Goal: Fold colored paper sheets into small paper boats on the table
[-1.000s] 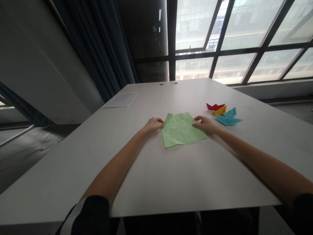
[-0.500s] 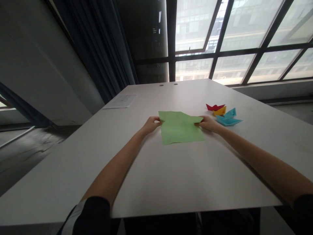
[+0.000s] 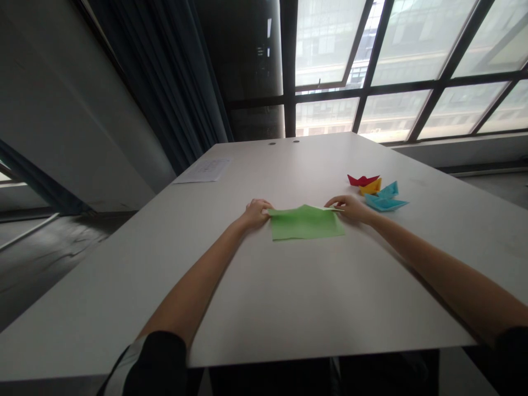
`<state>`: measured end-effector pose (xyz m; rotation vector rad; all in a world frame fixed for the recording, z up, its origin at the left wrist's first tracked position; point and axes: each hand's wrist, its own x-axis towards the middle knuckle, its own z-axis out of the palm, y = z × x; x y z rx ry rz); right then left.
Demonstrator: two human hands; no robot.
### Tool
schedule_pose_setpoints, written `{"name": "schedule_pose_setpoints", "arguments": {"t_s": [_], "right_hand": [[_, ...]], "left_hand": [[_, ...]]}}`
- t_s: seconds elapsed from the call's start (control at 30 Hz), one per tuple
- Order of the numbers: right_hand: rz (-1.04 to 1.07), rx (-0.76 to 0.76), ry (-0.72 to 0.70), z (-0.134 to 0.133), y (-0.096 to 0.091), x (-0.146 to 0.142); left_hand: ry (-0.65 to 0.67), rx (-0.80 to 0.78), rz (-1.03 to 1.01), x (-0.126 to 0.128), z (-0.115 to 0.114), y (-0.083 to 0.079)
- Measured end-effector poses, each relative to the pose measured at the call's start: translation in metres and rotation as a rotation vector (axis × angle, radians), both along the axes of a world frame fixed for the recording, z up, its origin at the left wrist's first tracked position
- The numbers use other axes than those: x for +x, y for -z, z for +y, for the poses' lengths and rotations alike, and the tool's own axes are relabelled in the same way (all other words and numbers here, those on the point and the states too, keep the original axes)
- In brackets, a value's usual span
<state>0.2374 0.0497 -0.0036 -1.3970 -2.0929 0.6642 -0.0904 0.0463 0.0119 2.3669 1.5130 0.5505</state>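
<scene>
A sheet of green paper (image 3: 306,224) lies on the table between my hands, its far part bent up or over along the back edge. My left hand (image 3: 256,213) pinches the paper's far left corner. At the far right corner, my right hand (image 3: 347,209) has its fingers closed on the paper, with the thumb side partly hidden. Just beyond my right hand sit folded paper boats: a red one (image 3: 362,181), a yellow one (image 3: 370,187) and light blue folded paper (image 3: 385,204).
The white table (image 3: 264,308) stretches toward the windows (image 3: 330,60). A printed sheet (image 3: 203,170) lies at its far left edge. Two round grommets sit near the back edge. A dark blue curtain (image 3: 165,71) hangs beyond the left side.
The far part of the green paper has come down toward me, so the sheet looks shorter. Both hands have shifted slightly with it. The paper boats have stayed put.
</scene>
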Motion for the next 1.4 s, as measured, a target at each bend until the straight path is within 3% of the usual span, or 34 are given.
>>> {"name": "schedule_pose_setpoints", "arguments": {"t_s": [0.23,0.4,0.47,0.63,0.8,1.13,1.27,1.4], "right_hand": [[-0.233,0.148,-0.097,-0.006,-0.015,-0.009],[-0.396,0.242,-0.128,-0.020,-0.019,-0.032],[-0.435,0.234,-0.173,-0.029,-0.015,-0.043],[-0.497,0.109,-0.294,-0.046,-0.002,-0.060],[-0.555,0.018,-0.317,-0.047,-0.002,-0.058],[-0.638,-0.213,-0.254,-0.044,-0.018,-0.033],[-0.645,-0.170,-0.247,-0.046,-0.022,-0.033],[-0.581,-0.027,-0.284,-0.048,-0.027,-0.039]], "left_hand": [[-0.021,0.056,0.168,0.007,-0.003,-0.004],[0.056,0.162,0.267,0.038,-0.023,-0.016],[0.115,0.138,0.299,0.053,-0.033,-0.016],[0.188,-0.091,0.375,0.072,-0.052,-0.001],[0.190,-0.151,0.425,0.070,-0.054,0.005],[0.121,-0.404,0.560,0.035,-0.038,-0.009],[0.127,-0.422,0.565,0.030,-0.036,-0.010],[0.130,-0.421,0.535,0.032,-0.037,-0.011]]}}
